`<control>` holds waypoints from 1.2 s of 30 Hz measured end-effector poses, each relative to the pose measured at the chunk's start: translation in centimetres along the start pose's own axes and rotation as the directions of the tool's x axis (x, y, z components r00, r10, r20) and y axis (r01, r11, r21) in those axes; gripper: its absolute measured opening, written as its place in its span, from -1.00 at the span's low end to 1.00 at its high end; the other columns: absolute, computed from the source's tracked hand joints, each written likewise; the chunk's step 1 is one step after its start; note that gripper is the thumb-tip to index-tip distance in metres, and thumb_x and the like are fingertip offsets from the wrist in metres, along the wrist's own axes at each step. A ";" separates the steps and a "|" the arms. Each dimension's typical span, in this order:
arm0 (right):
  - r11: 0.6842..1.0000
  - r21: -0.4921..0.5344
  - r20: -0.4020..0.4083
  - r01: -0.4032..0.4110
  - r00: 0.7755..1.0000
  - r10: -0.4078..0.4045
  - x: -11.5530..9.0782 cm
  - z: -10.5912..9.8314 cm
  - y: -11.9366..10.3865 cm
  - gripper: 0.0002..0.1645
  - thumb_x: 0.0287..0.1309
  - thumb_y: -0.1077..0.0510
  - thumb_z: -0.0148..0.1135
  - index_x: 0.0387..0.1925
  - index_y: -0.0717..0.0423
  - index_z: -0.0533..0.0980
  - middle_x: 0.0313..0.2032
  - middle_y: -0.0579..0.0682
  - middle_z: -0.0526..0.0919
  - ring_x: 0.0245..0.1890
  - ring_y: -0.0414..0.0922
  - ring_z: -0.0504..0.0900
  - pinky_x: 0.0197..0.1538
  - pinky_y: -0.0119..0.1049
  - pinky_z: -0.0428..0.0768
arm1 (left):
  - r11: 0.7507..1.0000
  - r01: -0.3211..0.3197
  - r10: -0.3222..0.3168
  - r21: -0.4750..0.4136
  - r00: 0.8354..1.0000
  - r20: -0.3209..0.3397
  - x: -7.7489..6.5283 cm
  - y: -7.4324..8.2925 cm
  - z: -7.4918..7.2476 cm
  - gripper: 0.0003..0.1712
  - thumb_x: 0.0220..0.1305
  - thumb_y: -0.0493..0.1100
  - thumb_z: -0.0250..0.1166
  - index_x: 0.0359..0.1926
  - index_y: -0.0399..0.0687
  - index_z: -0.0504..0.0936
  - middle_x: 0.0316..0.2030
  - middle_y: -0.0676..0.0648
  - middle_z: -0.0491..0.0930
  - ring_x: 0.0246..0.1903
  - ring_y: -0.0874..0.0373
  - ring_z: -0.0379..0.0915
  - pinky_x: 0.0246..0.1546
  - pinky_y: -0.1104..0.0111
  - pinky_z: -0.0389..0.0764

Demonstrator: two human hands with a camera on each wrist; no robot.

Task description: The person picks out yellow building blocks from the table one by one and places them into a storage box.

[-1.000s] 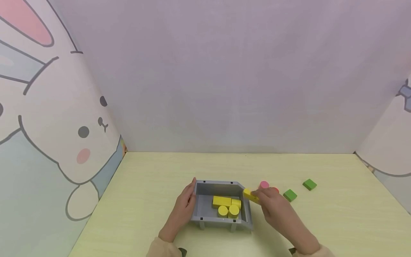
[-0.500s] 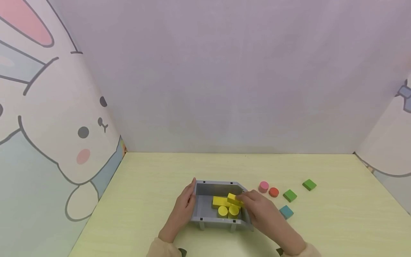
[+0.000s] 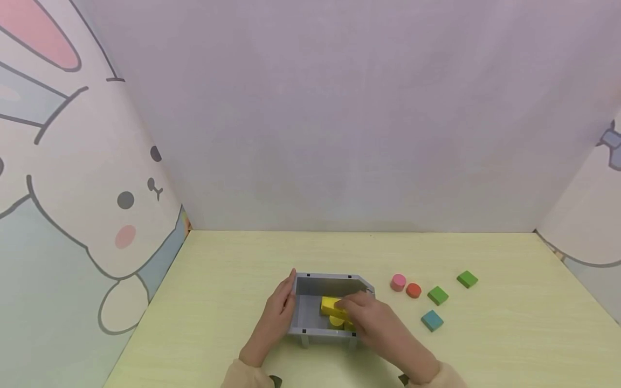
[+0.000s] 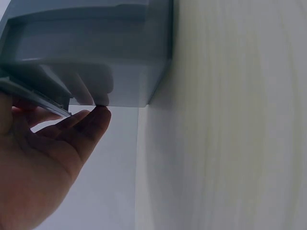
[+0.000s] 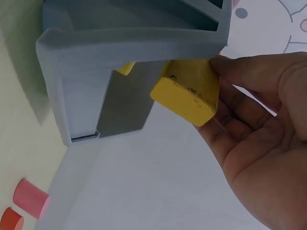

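A grey plastic storage bin (image 3: 325, 284) stands on the table with its sloped, cut-away end to the right. My left hand (image 3: 274, 315) rests against the bin's left end, fingers extended; in the left wrist view its fingertips (image 4: 98, 122) touch the grey wall. Over the bin's inside, my right hand (image 3: 375, 320) pinches a yellow rectangular block (image 5: 187, 98) between thumb and fingers, tilted above the other pieces. Below it lie another yellow block (image 3: 329, 303) and a yellow cylinder (image 3: 336, 321); the right hand covers most of the other contents.
Right of the bin lie a pink cylinder (image 3: 398, 282), a red disc (image 3: 414, 290), a green block (image 3: 438, 295), a farther green block (image 3: 467, 278) and a blue block (image 3: 432, 320). A pale curtain (image 3: 359, 134) hangs behind the table (image 3: 233, 269).
My right hand has carried the yellow block leftward, from outside the bin's right end to above its inside, uncovering the blue block and red disc. My left hand has stayed in place.
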State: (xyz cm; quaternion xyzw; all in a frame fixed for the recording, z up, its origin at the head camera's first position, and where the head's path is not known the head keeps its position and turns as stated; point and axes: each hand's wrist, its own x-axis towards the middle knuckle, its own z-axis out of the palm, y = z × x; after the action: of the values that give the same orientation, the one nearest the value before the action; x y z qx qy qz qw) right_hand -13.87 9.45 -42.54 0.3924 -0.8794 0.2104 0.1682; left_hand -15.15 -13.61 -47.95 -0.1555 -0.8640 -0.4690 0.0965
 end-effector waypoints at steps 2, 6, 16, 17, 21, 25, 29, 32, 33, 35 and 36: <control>1.000 0.006 0.018 -0.004 1.000 0.004 0.1 0.1 -0.2 -0.60 -0.27 0.43 0.33 -0.28 0.05 0.58 -0.34 -0.11 0.63 -0.31 -0.23 0.55 -0.28 -0.34 0.68 | 1.000 0.004 -0.004 0.001 1.000 0.002 0.0 0.0 0.0 -0.47 0.41 -0.27 -0.17 0.36 -0.16 0.05 0.29 -0.30 0.21 0.28 -0.04 0.05 0.22 -0.01 0.25; 0.999 0.033 0.047 -0.003 0.999 0.002 0.3 0.4 -0.4 -0.61 -0.23 0.42 0.31 -0.26 0.04 0.58 -0.33 -0.11 0.65 -0.32 -0.24 0.54 -0.28 -0.34 0.68 | 1.000 0.006 -0.006 -0.001 1.000 0.007 0.0 0.1 0.0 -0.47 0.40 -0.27 -0.17 0.36 -0.16 0.05 0.29 -0.30 0.20 0.28 -0.05 0.05 0.23 -0.01 0.25; 0.997 0.062 0.091 0.047 0.994 -0.052 0.9 0.8 -0.7 -0.65 -0.15 0.45 0.26 -0.27 0.08 0.58 -0.32 -0.10 0.67 -0.29 -0.20 0.58 -0.23 -0.31 0.68 | 1.000 0.007 -0.007 0.007 1.000 0.010 -0.1 0.4 -0.1 -0.48 0.41 -0.28 -0.17 0.36 -0.17 0.05 0.30 -0.29 0.20 0.28 -0.06 0.05 0.22 -0.02 0.26; 0.997 0.065 0.106 0.040 0.993 -0.047 0.9 0.9 -0.7 -0.67 -0.13 0.44 0.25 -0.27 0.08 0.58 -0.31 -0.10 0.67 -0.29 -0.20 0.58 -0.22 -0.31 0.68 | 1.000 0.010 -0.010 0.005 1.000 0.009 -0.1 0.6 -0.2 -0.48 0.41 -0.30 -0.17 0.36 -0.19 0.05 0.29 -0.30 0.20 0.28 -0.07 0.05 0.22 -0.02 0.26; 0.997 0.077 0.139 0.028 0.990 -0.039 1.2 0.9 -0.8 -0.70 -0.10 0.42 0.24 -0.28 0.09 0.59 -0.32 -0.09 0.68 -0.29 -0.19 0.59 -0.22 -0.30 0.68 | 1.000 0.021 -0.021 -0.019 1.000 0.009 -0.1 1.5 -0.5 -0.48 0.37 -0.37 -0.15 0.33 -0.30 0.08 0.27 -0.37 0.20 0.26 -0.15 0.06 0.20 -0.07 0.25; 0.995 0.085 0.129 0.044 0.990 -0.055 1.4 0.9 -0.8 -0.70 -0.11 0.43 0.24 -0.29 0.10 0.60 -0.34 -0.08 0.69 -0.31 -0.19 0.60 -0.24 -0.30 0.68 | 1.000 0.023 -0.023 -0.012 1.000 0.010 0.0 1.3 -0.4 -0.48 0.38 -0.35 -0.15 0.34 -0.26 0.07 0.28 -0.35 0.20 0.27 -0.12 0.05 0.21 -0.06 0.25; 0.995 0.081 0.114 0.062 0.991 -0.072 1.5 1.1 -0.8 -0.71 -0.12 0.43 0.25 -0.30 0.10 0.59 -0.34 -0.09 0.69 -0.32 -0.20 0.59 -0.26 -0.31 0.68 | 1.000 0.014 -0.014 0.003 1.000 0.009 0.0 0.3 -0.1 -0.47 0.41 -0.28 -0.17 0.37 -0.14 0.04 0.30 -0.29 0.19 0.28 -0.04 0.04 0.22 -0.02 0.26; 0.995 0.084 0.127 0.061 0.989 -0.072 1.5 1.2 -0.8 -0.72 -0.10 0.41 0.24 -0.29 0.09 0.60 -0.34 -0.09 0.69 -0.32 -0.21 0.60 -0.26 -0.31 0.68 | 1.000 0.006 -0.006 -0.012 1.000 0.007 0.0 -0.1 0.0 -0.47 0.41 -0.26 -0.17 0.37 -0.12 0.04 0.30 -0.30 0.19 0.29 -0.03 0.04 0.23 -0.03 0.25; 0.995 0.087 0.137 0.058 0.988 -0.070 1.6 1.2 -0.9 -0.73 -0.09 0.41 0.24 -0.29 0.09 0.60 -0.33 -0.08 0.69 -0.32 -0.21 0.60 -0.26 -0.31 0.68 | 1.000 0.005 -0.005 -0.017 1.000 0.005 0.0 -0.1 0.0 -0.47 0.41 -0.27 -0.16 0.37 -0.12 0.05 0.30 -0.30 0.19 0.28 -0.03 0.04 0.23 -0.03 0.24; 0.995 0.094 0.163 0.045 0.985 -0.060 1.7 1.2 -1.0 -0.75 -0.05 0.39 0.22 -0.28 0.09 0.60 -0.33 -0.08 0.70 -0.31 -0.22 0.60 -0.26 -0.31 0.68 | 1.000 0.006 -0.006 -0.021 1.000 0.001 0.0 -0.1 0.0 -0.47 0.40 -0.27 -0.15 0.36 -0.13 0.06 0.29 -0.31 0.20 0.28 -0.04 0.05 0.23 -0.03 0.25; 0.994 0.100 0.177 0.038 0.983 -0.055 1.8 1.2 -1.0 -0.76 -0.03 0.38 0.21 -0.28 0.08 0.60 -0.32 -0.08 0.70 -0.31 -0.22 0.60 -0.26 -0.31 0.67 | 1.000 0.006 -0.006 -0.020 1.000 0.000 0.0 -0.1 -0.1 -0.46 0.39 -0.28 -0.15 0.36 -0.14 0.06 0.29 -0.31 0.21 0.28 -0.04 0.05 0.22 -0.03 0.25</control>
State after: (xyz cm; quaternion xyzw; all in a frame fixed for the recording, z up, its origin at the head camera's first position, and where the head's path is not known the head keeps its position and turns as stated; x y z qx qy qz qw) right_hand -14.39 7.15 -42.51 0.4380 -0.8704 0.2124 0.0740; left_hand -15.18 -13.68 -47.96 -0.1540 -0.8597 -0.4780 0.0933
